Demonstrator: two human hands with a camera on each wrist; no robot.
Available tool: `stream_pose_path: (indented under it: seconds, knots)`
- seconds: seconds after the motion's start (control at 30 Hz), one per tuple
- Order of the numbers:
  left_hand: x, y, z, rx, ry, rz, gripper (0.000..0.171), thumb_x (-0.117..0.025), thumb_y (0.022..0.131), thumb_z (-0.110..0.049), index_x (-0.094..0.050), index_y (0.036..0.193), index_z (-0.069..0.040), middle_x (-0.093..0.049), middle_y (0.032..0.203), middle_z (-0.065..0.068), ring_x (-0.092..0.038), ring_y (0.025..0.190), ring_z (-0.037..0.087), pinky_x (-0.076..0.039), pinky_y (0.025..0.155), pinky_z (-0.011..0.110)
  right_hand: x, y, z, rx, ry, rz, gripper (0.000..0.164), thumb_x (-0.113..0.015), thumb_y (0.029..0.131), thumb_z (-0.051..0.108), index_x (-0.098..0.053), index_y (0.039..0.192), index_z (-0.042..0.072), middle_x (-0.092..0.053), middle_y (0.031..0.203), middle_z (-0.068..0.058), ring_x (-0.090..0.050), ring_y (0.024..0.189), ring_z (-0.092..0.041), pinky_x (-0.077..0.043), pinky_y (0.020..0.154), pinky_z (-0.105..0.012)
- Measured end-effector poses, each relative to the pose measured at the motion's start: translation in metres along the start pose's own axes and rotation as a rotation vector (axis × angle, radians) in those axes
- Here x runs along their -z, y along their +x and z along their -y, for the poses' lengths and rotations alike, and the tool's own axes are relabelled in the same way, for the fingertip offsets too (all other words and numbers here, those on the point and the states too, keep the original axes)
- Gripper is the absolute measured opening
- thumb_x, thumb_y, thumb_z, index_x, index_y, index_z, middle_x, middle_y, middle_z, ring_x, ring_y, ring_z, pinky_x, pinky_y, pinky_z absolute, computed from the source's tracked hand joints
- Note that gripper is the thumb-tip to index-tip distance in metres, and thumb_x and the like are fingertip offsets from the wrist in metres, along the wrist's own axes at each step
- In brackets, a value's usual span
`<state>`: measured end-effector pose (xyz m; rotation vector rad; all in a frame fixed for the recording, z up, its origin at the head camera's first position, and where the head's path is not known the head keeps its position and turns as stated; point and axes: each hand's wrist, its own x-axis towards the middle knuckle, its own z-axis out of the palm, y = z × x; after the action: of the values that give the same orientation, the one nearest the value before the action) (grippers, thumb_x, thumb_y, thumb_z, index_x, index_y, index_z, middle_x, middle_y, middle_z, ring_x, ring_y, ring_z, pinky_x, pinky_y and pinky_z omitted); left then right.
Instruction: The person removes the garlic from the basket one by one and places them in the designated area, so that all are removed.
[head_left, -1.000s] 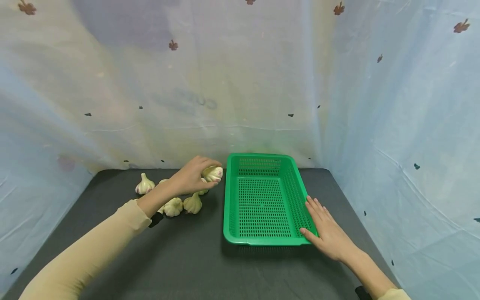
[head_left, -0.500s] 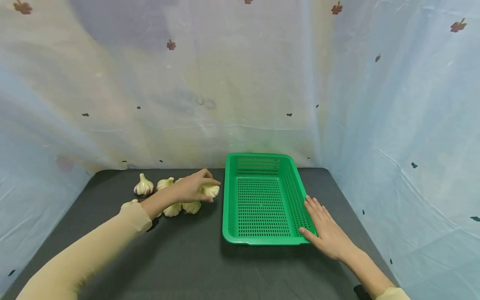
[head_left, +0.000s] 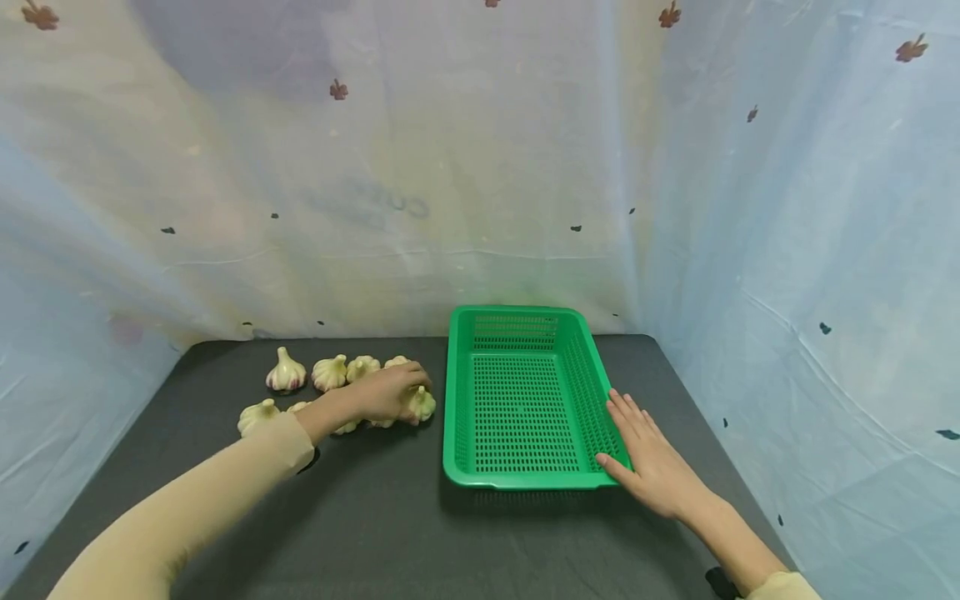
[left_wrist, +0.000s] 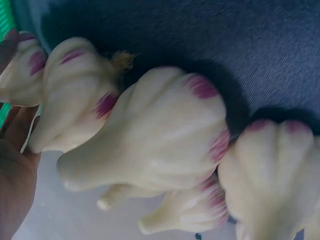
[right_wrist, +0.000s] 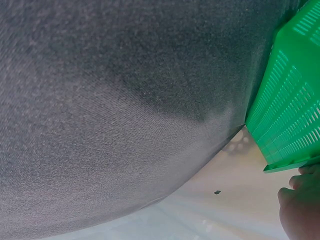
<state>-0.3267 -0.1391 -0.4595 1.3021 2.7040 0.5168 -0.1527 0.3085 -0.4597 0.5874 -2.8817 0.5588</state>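
Observation:
My left hand (head_left: 388, 392) grips a garlic bulb (head_left: 423, 403) at the right end of a cluster, just left of the green basket (head_left: 453, 400). In the left wrist view this garlic bulb (left_wrist: 31, 70) sits between thumb and fingers, close against a neighbouring bulb (left_wrist: 80, 95). Several more garlic bulbs, such as the one at the back left (head_left: 286, 372), lie on the dark tabletop, some partly hidden under my left hand and forearm. Straight fingers of my right hand (head_left: 652, 467) rest on the basket's right rim near its front corner.
The basket has slotted walls and floor, and its inside shows bare. A dark grey cloth (head_left: 360, 525) covers the table. Pale plastic sheeting (head_left: 480, 167) hangs behind and along both sides.
My left hand has come down and nearer with the garlic bulb, uncovering other bulbs behind it. The right hand stays on the basket rim. The head view shifts slightly.

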Motion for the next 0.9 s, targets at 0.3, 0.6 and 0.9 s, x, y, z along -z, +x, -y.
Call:
stream_pose_path:
  seconds: [0.3, 0.6, 0.9]
  knots:
    - [-0.011, -0.004, 0.009, -0.022, 0.026, -0.023, 0.056, -0.095, 0.077, -0.023, -0.072, 0.127, -0.009, -0.071, 0.116, 0.003, -0.063, 0.084, 0.011, -0.054, 0.075, 0.034, -0.001, 0.0, 0.0, -0.001, -0.005, 0.004, 0.081, -0.058, 0.107, 0.042, -0.022, 0.164, -0.001, -0.016, 0.173, -0.017, -0.012, 0.159, -0.041, -0.002, 0.13, -0.04]
    - [-0.013, -0.005, 0.009, 0.02, 0.031, -0.054, 0.058, -0.096, 0.076, -0.026, -0.072, 0.127, -0.012, -0.072, 0.115, 0.002, -0.066, 0.088, 0.015, -0.056, 0.076, 0.037, 0.0, 0.001, -0.001, 0.002, -0.011, -0.001, 0.081, -0.059, 0.106, 0.042, -0.023, 0.164, -0.001, -0.017, 0.172, -0.018, -0.014, 0.158, -0.043, -0.007, 0.129, -0.048]
    - [-0.013, -0.005, 0.005, 0.044, 0.023, -0.061, 0.063, -0.092, 0.081, -0.03, -0.067, 0.134, -0.008, -0.068, 0.13, 0.008, -0.067, 0.113, 0.028, -0.057, 0.09, 0.045, 0.003, 0.002, -0.002, -0.027, 0.054, 0.035, 0.084, -0.06, 0.105, 0.044, -0.02, 0.165, 0.001, -0.014, 0.173, -0.016, -0.009, 0.159, -0.04, -0.007, 0.129, -0.051]
